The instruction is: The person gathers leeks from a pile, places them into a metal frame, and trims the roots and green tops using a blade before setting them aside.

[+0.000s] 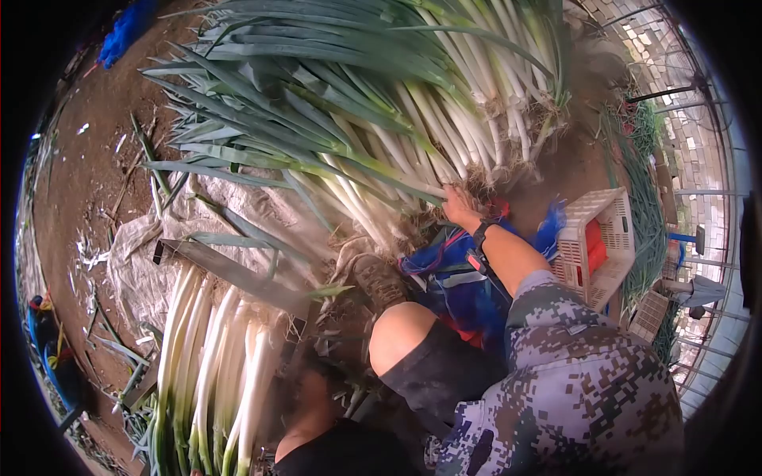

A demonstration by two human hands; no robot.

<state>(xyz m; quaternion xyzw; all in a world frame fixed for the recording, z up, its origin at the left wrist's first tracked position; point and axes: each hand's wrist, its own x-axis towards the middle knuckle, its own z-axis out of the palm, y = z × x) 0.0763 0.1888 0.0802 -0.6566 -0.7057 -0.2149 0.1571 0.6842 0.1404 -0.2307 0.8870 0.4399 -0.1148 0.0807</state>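
Note:
My right hand [459,208], with a dark band on its wrist, reaches from a camouflage sleeve to the root end of a leek [417,189]. Its fingers are closed around the white stalk near the roots. Beneath and beyond lies a big heap of leeks [341,87], green leaves towards the left and rooty white ends towards the right. At lower left, a row of leeks [208,361] rests with white ends against a metal bar [238,271]. My left hand does not show.
A white plastic crate [619,234] with something red inside stands at the right. Blue fabric [456,278] bunches below my right hand. A pale woven sack [147,238] lies on the dirt floor. My bare knee [401,337] and shoe [377,282] are close by.

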